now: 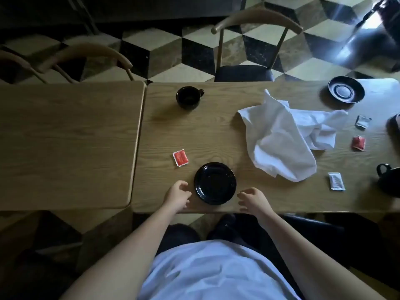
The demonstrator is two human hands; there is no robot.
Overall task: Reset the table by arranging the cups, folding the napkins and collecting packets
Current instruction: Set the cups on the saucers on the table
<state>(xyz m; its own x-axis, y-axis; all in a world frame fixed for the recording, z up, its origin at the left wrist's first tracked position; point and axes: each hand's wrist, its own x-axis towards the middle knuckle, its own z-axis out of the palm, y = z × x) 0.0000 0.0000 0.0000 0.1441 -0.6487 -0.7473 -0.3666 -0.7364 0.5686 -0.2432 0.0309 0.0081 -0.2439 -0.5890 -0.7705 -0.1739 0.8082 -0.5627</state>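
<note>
two hands flank my black saucer [215, 183] at the near edge of the wooden surface [194, 135]: left hand [178, 194] and right hand [253, 199], fingers loosely curled, holding nothing. black cup [187, 97] far, red packet [180, 157] left of the saucer, crumpled white napkin [283, 137] right.

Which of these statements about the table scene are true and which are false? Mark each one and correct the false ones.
1. Both hands are holding the near saucer. False: the left hand and right hand flank it, holding nothing.
2. A red packet lies left of that saucer. True.
3. The napkins are neatly folded. False: they lie crumpled.
4. The far cup sits on a saucer. False: it stands on the bare table.
5. A second saucer lies empty. True.
</note>
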